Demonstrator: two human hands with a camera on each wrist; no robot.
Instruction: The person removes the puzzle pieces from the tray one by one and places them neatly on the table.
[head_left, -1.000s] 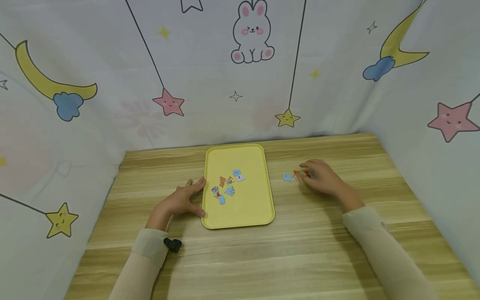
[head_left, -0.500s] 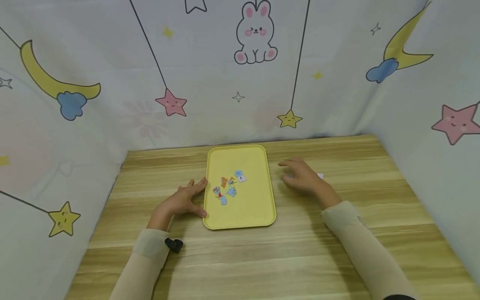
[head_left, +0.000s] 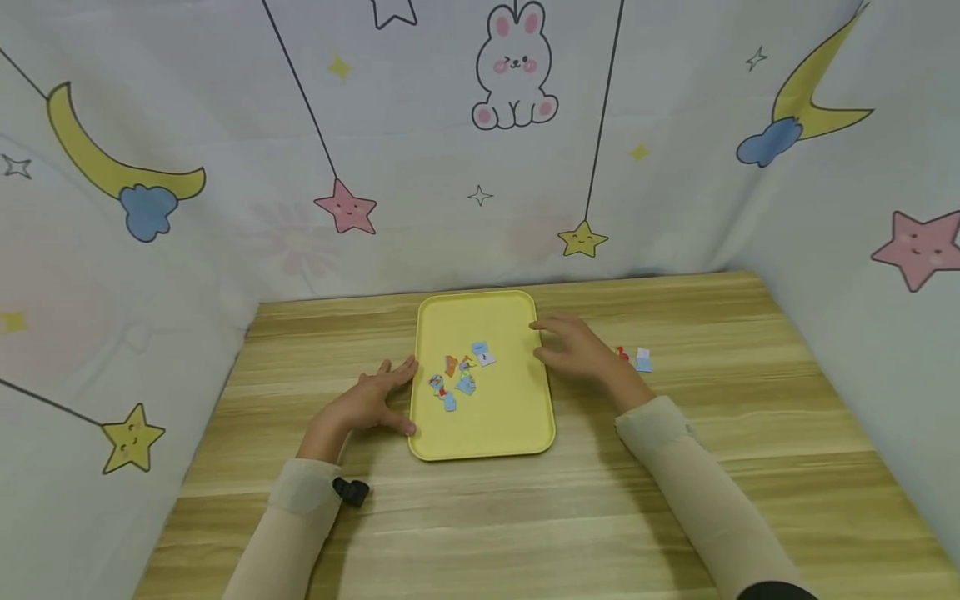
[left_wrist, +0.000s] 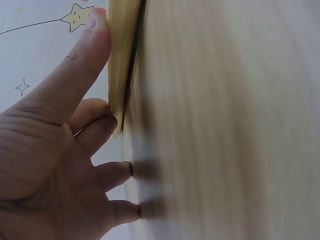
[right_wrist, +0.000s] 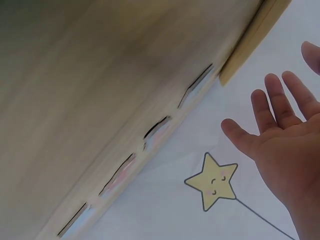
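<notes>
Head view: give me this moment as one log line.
left hand: touching yellow tray; right hand: raised, nothing held; pieces: some in tray, others on table

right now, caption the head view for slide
Left grip touches a yellow tray of small pieces; right grip hovers opposite.

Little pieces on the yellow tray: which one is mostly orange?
The orange piece, seen in the head view just above the piece with a red patch on the yellow tray; the others there look pale blue, whitish or multicoloured.

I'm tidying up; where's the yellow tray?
In the head view, the yellow tray sits near centre on the table, the left grip touching its left edge.
</notes>
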